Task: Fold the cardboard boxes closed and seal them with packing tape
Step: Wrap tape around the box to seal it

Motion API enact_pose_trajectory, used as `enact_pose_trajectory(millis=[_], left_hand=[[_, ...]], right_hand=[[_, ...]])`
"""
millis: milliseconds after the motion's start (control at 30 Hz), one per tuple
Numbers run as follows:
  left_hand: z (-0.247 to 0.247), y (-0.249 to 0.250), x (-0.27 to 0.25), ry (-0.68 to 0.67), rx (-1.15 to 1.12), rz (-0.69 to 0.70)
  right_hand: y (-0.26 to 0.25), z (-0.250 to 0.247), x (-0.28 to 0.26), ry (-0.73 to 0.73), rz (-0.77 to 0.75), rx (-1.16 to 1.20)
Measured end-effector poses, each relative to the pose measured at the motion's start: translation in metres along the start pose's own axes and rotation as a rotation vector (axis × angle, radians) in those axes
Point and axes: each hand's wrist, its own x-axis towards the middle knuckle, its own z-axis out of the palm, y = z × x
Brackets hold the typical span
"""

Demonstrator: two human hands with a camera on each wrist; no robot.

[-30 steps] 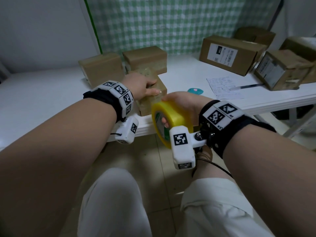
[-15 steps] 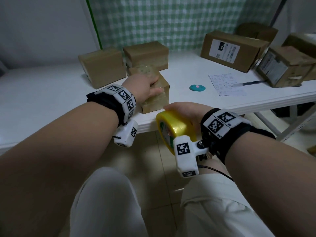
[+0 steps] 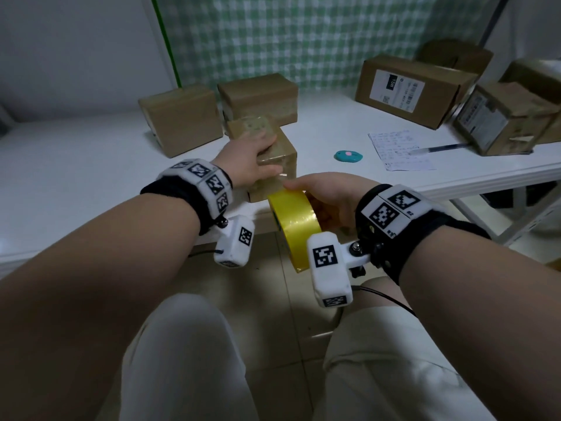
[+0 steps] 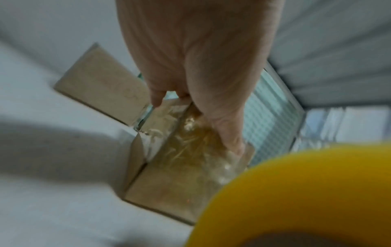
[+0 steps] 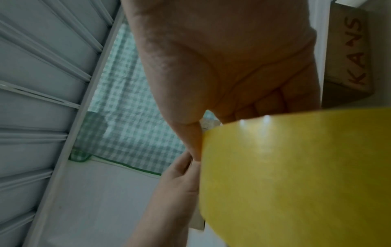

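A small cardboard box (image 3: 282, 156) with glossy tape over its top stands at the white table's front edge. My left hand (image 3: 253, 156) lies over its top, fingers curled over the far edge and thumb along the near edge; the left wrist view shows the hand (image 4: 196, 66) on the taped box (image 4: 169, 192). My right hand (image 3: 329, 196) grips a yellow roll of packing tape (image 3: 296, 226) just below and in front of the box, thumb on the roll's top. In the right wrist view the roll (image 5: 296, 175) fills the lower right.
Two plain boxes (image 3: 182, 120) (image 3: 258, 95) stand behind the small one. A labelled box (image 3: 409, 89) and more boxes (image 3: 501, 120) sit at the right. A teal object (image 3: 348, 156), a paper sheet (image 3: 397, 150) and a pen (image 3: 437, 148) lie on the table (image 3: 485, 177).
My right hand dipped below the table edge with the roll, then came back up against the box's front. My left hand stayed on the box.
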Motion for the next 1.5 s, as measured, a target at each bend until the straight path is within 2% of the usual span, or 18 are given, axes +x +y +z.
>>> enact_pose_trajectory(millis=[33, 100, 133, 167, 200, 300, 367, 433, 567, 667, 733, 833, 900, 967, 1100, 1233, 1500], left_hand=[[-0.002, -0.003, -0.005, 0.074, -0.067, -0.027], [-0.005, -0.005, -0.02, 0.332, -0.157, -0.12], [-0.006, -0.002, -0.029, 0.397, -0.213, -0.183], [-0.006, 0.001, -0.036, 0.379, -0.286, -0.243], [-0.005, 0.003, -0.042, 0.291, -0.386, -0.298], [-0.005, 0.013, -0.059, -0.131, -0.761, -0.508], [-0.006, 0.02, -0.066, -0.297, -0.935, -0.587], [-0.006, 0.028, -0.07, -0.338, -1.104, -0.626], [-0.005, 0.035, -0.071, -0.327, -1.455, -0.698], [-0.009, 0.039, -0.072, -0.293, -1.48, -0.756], [-0.012, 0.043, -0.072, -0.217, -1.458, -0.782], [-0.01, 0.043, -0.067, -0.155, -1.403, -0.767], [-0.009, 0.04, -0.063, -0.143, -1.373, -0.782], [-0.009, 0.036, -0.059, -0.149, -1.377, -0.807], [-0.005, 0.03, -0.053, -0.156, -1.412, -0.836], [-0.004, 0.029, -0.05, -0.174, -1.394, -0.821], [-0.007, 0.031, -0.053, -0.214, -1.415, -0.796]], right_hand=[[0.0, -0.001, 0.0, 0.0, 0.002, -0.022], [0.0, -0.003, 0.0, -0.008, 0.004, -0.064], [0.0, -0.003, 0.0, -0.014, 0.005, -0.076], [0.0, -0.002, 0.0, -0.021, 0.007, -0.08], [0.0, -0.001, 0.0, -0.028, 0.006, -0.082], [-0.001, 0.006, 0.001, -0.068, -0.004, -0.092], [-0.001, 0.01, 0.003, -0.09, -0.018, -0.086], [0.001, 0.011, 0.004, -0.1, -0.036, -0.063], [0.003, 0.006, 0.004, -0.133, -0.064, -0.051], [0.004, -0.005, 0.007, -0.121, -0.067, -0.07], [0.004, -0.017, 0.011, -0.032, -0.068, -0.047], [0.003, -0.035, 0.034, 0.271, -0.147, -0.031], [0.001, -0.044, 0.052, 0.492, -0.216, -0.198], [0.0, -0.05, 0.067, 0.624, -0.259, -0.369], [-0.002, -0.056, 0.089, 0.631, -0.28, -0.524], [-0.001, -0.06, 0.107, 0.573, -0.168, -0.755], [0.008, -0.062, 0.122, 0.656, -0.129, -0.825]])
